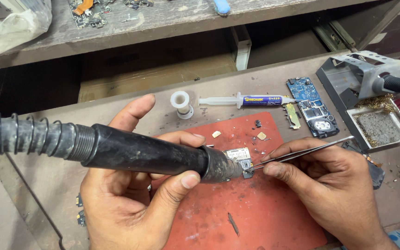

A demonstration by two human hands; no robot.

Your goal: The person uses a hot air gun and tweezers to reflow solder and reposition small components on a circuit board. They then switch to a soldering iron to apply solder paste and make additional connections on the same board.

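The left hand (130,194) grips the hot-air handle (140,150), its nozzle over the small board (239,157). The right hand (329,185) has its fingers (278,159) pinched on tweezers (306,150) at a chip; I judge heating is under way, and lifting needs a steady pull.

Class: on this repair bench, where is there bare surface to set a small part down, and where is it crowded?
Free: the red mat below the two hands, apart from one dark sliver; the bench left of the left hand. Crowded: around the syringe, blue circuit board and iron stand.

Matt black handle (144,153); shiny metal tweezers (309,150)
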